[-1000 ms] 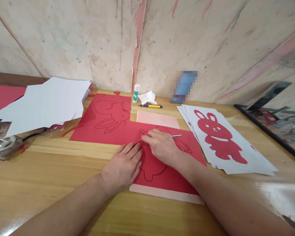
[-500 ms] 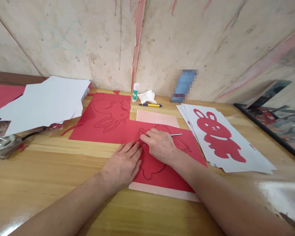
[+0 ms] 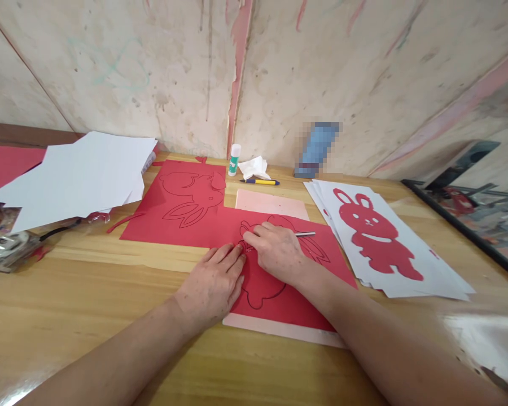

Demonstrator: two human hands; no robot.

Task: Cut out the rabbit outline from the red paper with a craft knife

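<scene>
A red sheet [image 3: 305, 304] with a black rabbit outline lies over a pale pink board [image 3: 271, 200]. My right hand [image 3: 277, 248] is closed around a thin silvery tool [image 3: 305, 233], whose rear end sticks out to the right; its tip is hidden under the fingers. My left hand [image 3: 214, 282] lies flat on the left edge of that sheet, fingers stretched out and close to the right fingertips. Up and to the left is another red sheet [image 3: 148, 217] with a rabbit outline, meeting the first one.
White papers [image 3: 84, 180] and a tape measure [image 3: 11, 251] lie at left. A glue stick [image 3: 234, 160], a tissue [image 3: 254, 167] and a yellow-blue pen [image 3: 260, 182] are near the wall. At right, a red rabbit cutout [image 3: 375, 228] rests on white sheets beside a black-edged frame [image 3: 469, 231].
</scene>
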